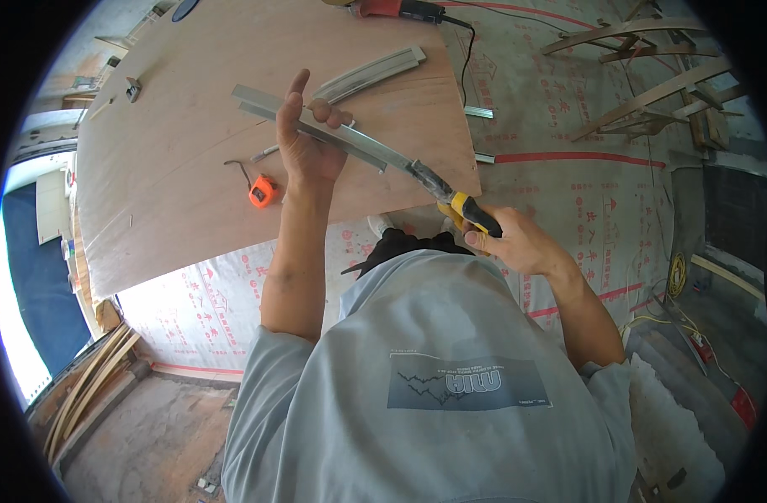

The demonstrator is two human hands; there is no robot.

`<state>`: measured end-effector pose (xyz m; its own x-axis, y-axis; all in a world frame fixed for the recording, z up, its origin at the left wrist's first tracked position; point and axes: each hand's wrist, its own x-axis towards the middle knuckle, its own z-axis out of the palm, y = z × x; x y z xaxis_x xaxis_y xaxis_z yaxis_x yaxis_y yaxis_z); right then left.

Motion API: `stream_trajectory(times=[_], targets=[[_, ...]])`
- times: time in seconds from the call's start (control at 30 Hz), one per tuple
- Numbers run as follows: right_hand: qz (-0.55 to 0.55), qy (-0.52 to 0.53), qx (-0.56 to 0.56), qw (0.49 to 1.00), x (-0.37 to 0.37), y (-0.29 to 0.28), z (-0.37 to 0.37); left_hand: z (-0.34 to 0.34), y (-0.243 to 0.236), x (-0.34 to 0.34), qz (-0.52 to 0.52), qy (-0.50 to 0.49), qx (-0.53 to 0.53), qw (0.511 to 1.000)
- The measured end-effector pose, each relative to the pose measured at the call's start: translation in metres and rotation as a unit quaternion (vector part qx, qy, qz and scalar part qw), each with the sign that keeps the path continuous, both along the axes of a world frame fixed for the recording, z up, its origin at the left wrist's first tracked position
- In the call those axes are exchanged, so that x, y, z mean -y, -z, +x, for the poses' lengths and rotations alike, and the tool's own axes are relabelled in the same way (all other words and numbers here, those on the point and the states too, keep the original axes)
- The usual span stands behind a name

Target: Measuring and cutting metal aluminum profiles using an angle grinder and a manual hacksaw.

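A thin, silvery metal channel [373,149] lies across my left hand [309,151], whose fingers curl round it above the wooden board. Its far end points up and left. Tin snips [465,208] with yellow and black handles are in the grip of my right hand [524,241]. Their jaws meet the right part of the channel; whether the blades are closed on it I cannot tell. Behind my left hand, more metal channels [375,72] rest on the board. An orange tape measure [262,192] sits left of my left forearm, near a slim pen-like tool [266,153].
The large wooden board [174,117] spreads in front of me. A red and black power tool [392,8] lies at its far edge, its cord hanging over the right side. Curved wooden frames [635,109] stand at the right on printed floor sheeting [559,201]. Wooden strips [90,386] lie at lower left.
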<state>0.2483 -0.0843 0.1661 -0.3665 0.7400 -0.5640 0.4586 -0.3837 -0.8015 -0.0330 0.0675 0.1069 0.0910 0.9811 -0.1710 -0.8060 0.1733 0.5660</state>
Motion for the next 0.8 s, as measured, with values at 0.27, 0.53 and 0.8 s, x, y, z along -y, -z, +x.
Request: stream_trajectory(times=[0.27, 0.53, 0.8], targets=[[0.142, -0.006, 0.077, 0.987, 0.014, 0.015, -0.006, 0.000, 0.004, 0.003, 0.093, 0.063, 0.063, 0.992], [0.159, -0.020, 0.068, 0.985, 0.013, 0.019, -0.001, 0.000, 0.014, 0.001, 0.106, 0.076, 0.101, 0.986], [0.141, -0.003, 0.076, 0.987, 0.010, 0.016, -0.004, 0.001, 0.013, 0.004, 0.089, 0.067, 0.104, 0.988]])
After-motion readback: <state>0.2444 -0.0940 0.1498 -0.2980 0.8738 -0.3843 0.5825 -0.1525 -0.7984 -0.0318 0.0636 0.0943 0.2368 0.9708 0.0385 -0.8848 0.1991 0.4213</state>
